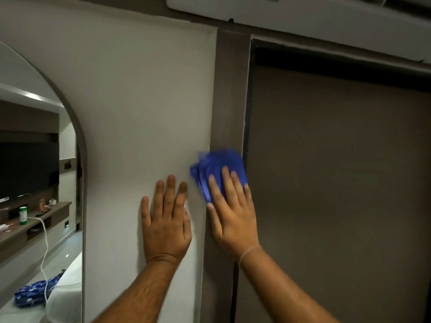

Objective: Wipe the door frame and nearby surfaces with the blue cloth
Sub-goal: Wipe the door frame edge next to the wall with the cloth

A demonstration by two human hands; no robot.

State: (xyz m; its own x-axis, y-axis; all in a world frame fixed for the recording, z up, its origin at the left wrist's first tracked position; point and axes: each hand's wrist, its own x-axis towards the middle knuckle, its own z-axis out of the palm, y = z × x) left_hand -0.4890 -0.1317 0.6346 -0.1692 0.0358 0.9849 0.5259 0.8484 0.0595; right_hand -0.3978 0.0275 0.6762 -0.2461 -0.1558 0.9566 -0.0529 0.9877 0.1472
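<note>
A brown vertical door frame [229,89] runs between a white wall [144,89] and a dark brown door [338,171]. My right hand [233,213] presses a folded blue cloth [217,166] flat against the frame at mid height; the cloth is motion-blurred and pokes out above my fingers. My left hand [166,220] lies flat on the white wall just left of the frame, fingers spread, holding nothing.
An arched mirror [35,159] fills the left side and reflects a television, a shelf with small items, a white cable and a bed. A white air-conditioner unit [314,17] hangs above the door.
</note>
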